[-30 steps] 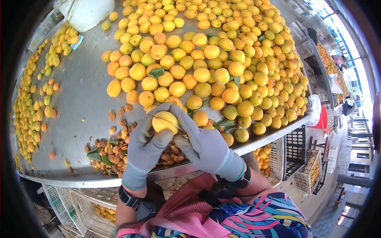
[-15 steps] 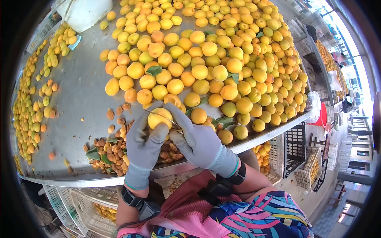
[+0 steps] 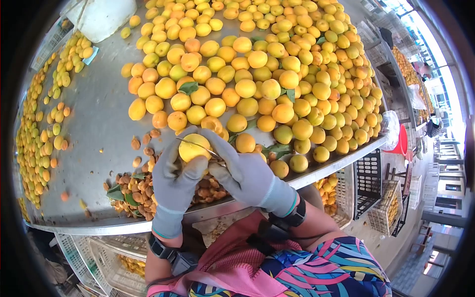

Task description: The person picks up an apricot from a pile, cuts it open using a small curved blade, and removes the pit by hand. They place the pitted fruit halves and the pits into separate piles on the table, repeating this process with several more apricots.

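Both of my hands wear grey gloves and meet above the near edge of the metal table (image 3: 94, 163). A yellow apricot (image 3: 193, 148) is gripped in the fingers of my left hand (image 3: 173, 180). My right hand (image 3: 247, 179) is closed on a thin metal blade (image 3: 213, 154), which lies across the apricot's upper side; its handle is hidden by the fingers. Under and beside my left hand is a pile of brown apricot pits (image 3: 133, 190) with some green leaves. Just beyond my fingertips sits an opened apricot (image 3: 212, 123) at the edge of the apricot heap (image 3: 292, 84).
More apricots (image 3: 34, 143) line the table's left side, near a white container (image 3: 106, 20). Below the table edge stand crates (image 3: 106, 265) holding fruit. To the right are a black crate (image 3: 367, 173), a red bucket (image 3: 400, 141) and another fruit-covered table (image 3: 408, 74).
Both hands have shifted slightly left with the apricot and blade. The apricot is turned a little, and the blade now crosses higher over it. The view has moved slightly.
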Demonstrator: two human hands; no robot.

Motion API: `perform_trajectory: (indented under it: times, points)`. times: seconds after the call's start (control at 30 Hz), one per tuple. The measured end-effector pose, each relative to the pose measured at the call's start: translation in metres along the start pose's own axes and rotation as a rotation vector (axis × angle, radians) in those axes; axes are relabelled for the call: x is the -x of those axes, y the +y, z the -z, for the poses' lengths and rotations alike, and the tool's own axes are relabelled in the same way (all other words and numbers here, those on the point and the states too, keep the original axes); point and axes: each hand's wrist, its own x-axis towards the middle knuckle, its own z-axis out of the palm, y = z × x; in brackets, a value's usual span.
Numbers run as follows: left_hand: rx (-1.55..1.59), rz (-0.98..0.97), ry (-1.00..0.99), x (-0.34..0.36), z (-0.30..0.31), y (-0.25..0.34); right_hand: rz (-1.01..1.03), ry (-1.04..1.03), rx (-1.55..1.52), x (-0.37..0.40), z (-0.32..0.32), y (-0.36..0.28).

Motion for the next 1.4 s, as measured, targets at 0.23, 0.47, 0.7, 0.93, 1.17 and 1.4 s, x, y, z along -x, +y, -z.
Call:
perform_trajectory:
  times: [0.23, 0.47, 0.7, 0.93, 1.17, 1.4]
  points:
    - [0.623, 0.219, 0.101, 0.002, -0.02, -0.019, 0.033, 0.197, 0.022, -0.005, -0.027, 0.011]
    - [0.069, -0.029, 0.054, 0.003, 0.0, 0.0, 0.109, 0.088, -0.061, -0.006, -0.01, 0.004]
    - [0.605, 0.187, 0.112, 0.004, -0.007, -0.017, 0.004, 0.052, -0.117, -0.009, -0.011, -0.006]
    - [0.068, -0.046, -0.03, -0.003, 0.011, -0.001, 0.016, -0.037, -0.176, -0.009, -0.008, 0.002]
    - [0.296, 0.048, 0.124, 0.003, -0.006, -0.018, 0.005, 0.05, -0.091, -0.01, -0.015, -0.003]
    - [-0.111, -0.126, 0.067, -0.001, 0.003, 0.002, 0.088, 0.102, -0.084, -0.009, -0.021, 0.002]
